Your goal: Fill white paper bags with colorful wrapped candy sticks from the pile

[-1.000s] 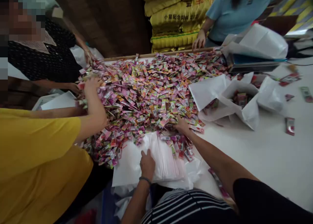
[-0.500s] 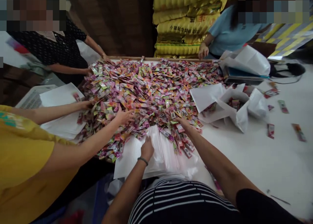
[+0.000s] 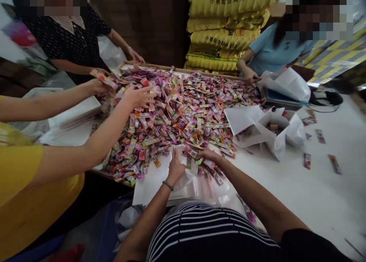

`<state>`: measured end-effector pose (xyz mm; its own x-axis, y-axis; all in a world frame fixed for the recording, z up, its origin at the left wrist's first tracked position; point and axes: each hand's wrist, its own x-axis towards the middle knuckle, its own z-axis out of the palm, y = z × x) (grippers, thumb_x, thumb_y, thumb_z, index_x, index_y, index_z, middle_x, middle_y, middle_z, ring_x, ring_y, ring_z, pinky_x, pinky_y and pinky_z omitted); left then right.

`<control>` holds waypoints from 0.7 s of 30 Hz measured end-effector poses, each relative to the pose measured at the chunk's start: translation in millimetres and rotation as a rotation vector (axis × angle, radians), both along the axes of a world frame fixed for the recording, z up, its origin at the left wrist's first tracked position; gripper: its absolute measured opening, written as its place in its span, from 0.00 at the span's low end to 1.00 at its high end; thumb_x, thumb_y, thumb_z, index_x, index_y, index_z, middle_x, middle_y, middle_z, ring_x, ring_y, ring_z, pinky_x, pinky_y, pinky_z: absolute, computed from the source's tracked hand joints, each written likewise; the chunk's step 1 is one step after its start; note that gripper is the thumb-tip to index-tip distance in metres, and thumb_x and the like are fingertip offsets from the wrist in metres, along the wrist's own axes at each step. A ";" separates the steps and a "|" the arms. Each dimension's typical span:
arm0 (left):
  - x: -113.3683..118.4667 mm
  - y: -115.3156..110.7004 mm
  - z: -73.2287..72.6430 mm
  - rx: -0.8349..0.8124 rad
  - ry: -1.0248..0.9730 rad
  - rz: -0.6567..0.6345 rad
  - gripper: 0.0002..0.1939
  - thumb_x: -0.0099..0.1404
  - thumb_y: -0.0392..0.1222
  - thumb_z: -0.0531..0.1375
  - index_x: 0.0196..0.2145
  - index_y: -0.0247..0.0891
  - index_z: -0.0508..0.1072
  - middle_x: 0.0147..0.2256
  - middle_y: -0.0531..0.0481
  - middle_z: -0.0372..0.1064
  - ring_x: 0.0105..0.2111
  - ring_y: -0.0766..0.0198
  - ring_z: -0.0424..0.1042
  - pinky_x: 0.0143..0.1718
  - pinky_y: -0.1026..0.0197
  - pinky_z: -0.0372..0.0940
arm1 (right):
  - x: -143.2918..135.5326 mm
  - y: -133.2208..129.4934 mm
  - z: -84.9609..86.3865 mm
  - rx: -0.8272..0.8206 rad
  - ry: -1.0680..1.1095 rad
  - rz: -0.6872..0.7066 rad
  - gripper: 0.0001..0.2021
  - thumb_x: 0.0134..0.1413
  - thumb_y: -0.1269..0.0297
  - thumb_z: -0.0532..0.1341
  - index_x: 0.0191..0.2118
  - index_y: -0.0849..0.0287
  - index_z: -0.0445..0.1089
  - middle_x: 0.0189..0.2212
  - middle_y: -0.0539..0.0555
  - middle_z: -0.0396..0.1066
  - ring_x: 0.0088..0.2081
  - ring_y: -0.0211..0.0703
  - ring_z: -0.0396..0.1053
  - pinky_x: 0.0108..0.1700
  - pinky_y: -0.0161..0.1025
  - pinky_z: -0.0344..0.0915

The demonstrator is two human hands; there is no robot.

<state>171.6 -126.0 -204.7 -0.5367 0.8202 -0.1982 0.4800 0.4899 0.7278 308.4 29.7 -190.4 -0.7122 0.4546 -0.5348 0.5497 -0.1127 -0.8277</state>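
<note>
A big heap of small, colourful snack packets (image 3: pixel 171 105) covers the table in front of me. My left hand (image 3: pixel 176 166), with a dark band at its wrist, grips the upper edge of a white plastic bag (image 3: pixel 183 182) at the heap's near side. My right hand (image 3: pixel 210 155) is closed around a few packets (image 3: pixel 191 151) at the bag's mouth; its fingertips are partly hidden. More white bags (image 3: pixel 145 185) lie flat beneath, at the table's near edge.
Across the heap, a co-worker in yellow reaches in with two hands (image 3: pixel 137 98). Two more people stand at the far side. Opened white bags (image 3: pixel 274 136) with packets stand on the right, near loose packets (image 3: pixel 334 164). Yellow sacks (image 3: pixel 225 37) are stacked behind.
My right hand has moved slightly left, bringing packets to the bag's mouth. My left hand has shifted up a little with the bag edge. The yellow-sleeved hands have moved farther over the heap.
</note>
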 end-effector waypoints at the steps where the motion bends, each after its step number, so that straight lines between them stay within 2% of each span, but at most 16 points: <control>1: 1.6 -0.9 1.8 0.038 -0.024 -0.022 0.48 0.52 0.27 0.59 0.70 0.36 0.50 0.69 0.39 0.53 0.69 0.51 0.53 0.69 0.49 0.54 | -1.3 3.0 3.4 0.013 -0.008 0.090 0.10 0.33 0.61 0.64 0.27 0.60 0.74 0.21 0.44 0.68 0.27 0.39 0.66 0.31 0.33 0.65; 2: 3.6 -1.4 3.9 0.082 -0.047 -0.045 0.46 0.54 0.29 0.60 0.69 0.37 0.52 0.68 0.40 0.55 0.68 0.51 0.56 0.68 0.49 0.56 | -3.1 6.1 7.9 0.054 -0.034 0.203 0.12 0.33 0.62 0.65 0.29 0.60 0.75 0.22 0.43 0.68 0.28 0.38 0.66 0.31 0.32 0.64; 4: 8.2 -1.3 8.3 0.163 -0.082 -0.075 0.42 0.57 0.32 0.60 0.68 0.38 0.54 0.67 0.41 0.58 0.67 0.51 0.58 0.68 0.47 0.57 | -8.1 10.7 19.3 0.245 -0.142 0.402 0.14 0.35 0.65 0.65 0.34 0.58 0.78 0.25 0.44 0.72 0.30 0.40 0.69 0.32 0.32 0.63; 7: 13.6 0.7 13.9 0.192 -0.091 -0.071 0.45 0.55 0.29 0.60 0.70 0.36 0.51 0.70 0.40 0.52 0.70 0.52 0.51 0.71 0.48 0.50 | -16.0 9.6 38.7 0.635 -0.395 0.482 0.21 0.44 0.68 0.63 0.48 0.55 0.78 0.37 0.53 0.79 0.38 0.47 0.75 0.38 0.35 0.66; 9: 17.3 2.7 17.2 0.203 -0.093 -0.066 0.48 0.54 0.28 0.59 0.71 0.34 0.48 0.71 0.39 0.48 0.71 0.53 0.49 0.72 0.49 0.47 | -20.3 3.4 51.5 0.801 -0.508 0.516 0.22 0.52 0.68 0.61 0.54 0.53 0.75 0.44 0.60 0.79 0.43 0.53 0.76 0.41 0.40 0.68; 10: 19.8 4.1 19.0 0.211 -0.090 -0.073 0.48 0.54 0.29 0.59 0.71 0.33 0.48 0.71 0.38 0.48 0.71 0.53 0.49 0.72 0.49 0.48 | -22.2 -0.6 57.6 0.850 -0.540 0.541 0.21 0.54 0.67 0.60 0.55 0.54 0.75 0.45 0.63 0.78 0.45 0.55 0.77 0.42 0.42 0.69; 14: 32.2 12.3 28.8 0.274 -0.081 -0.130 0.45 0.55 0.28 0.57 0.70 0.34 0.51 0.71 0.40 0.49 0.71 0.53 0.47 0.72 0.49 0.47 | -29.6 -12.1 80.8 0.996 -0.576 0.569 0.13 0.51 0.67 0.66 0.44 0.63 0.79 0.43 0.69 0.77 0.46 0.61 0.76 0.45 0.46 0.71; 16: 35.3 17.8 35.3 0.299 -0.119 -0.114 0.45 0.55 0.28 0.57 0.70 0.36 0.50 0.71 0.41 0.48 0.71 0.54 0.46 0.73 0.49 0.46 | -32.4 -10.4 91.8 1.033 -0.571 0.581 0.13 0.50 0.67 0.68 0.42 0.65 0.79 0.42 0.70 0.77 0.46 0.60 0.76 0.45 0.46 0.70; 18: 34.1 23.9 42.2 0.338 -0.182 -0.074 0.47 0.54 0.27 0.57 0.71 0.37 0.48 0.71 0.41 0.48 0.71 0.54 0.46 0.72 0.49 0.46 | -34.2 -3.2 102.4 1.008 -0.518 0.627 0.17 0.49 0.66 0.68 0.47 0.62 0.78 0.42 0.66 0.78 0.45 0.57 0.76 0.44 0.43 0.70; 21: 29.9 34.3 51.0 0.454 -0.312 -0.068 0.51 0.51 0.26 0.59 0.71 0.37 0.48 0.70 0.41 0.50 0.69 0.52 0.53 0.71 0.48 0.49 | -38.0 10.8 116.9 0.940 -0.409 0.695 0.26 0.47 0.65 0.67 0.56 0.53 0.74 0.44 0.57 0.79 0.44 0.53 0.77 0.41 0.37 0.68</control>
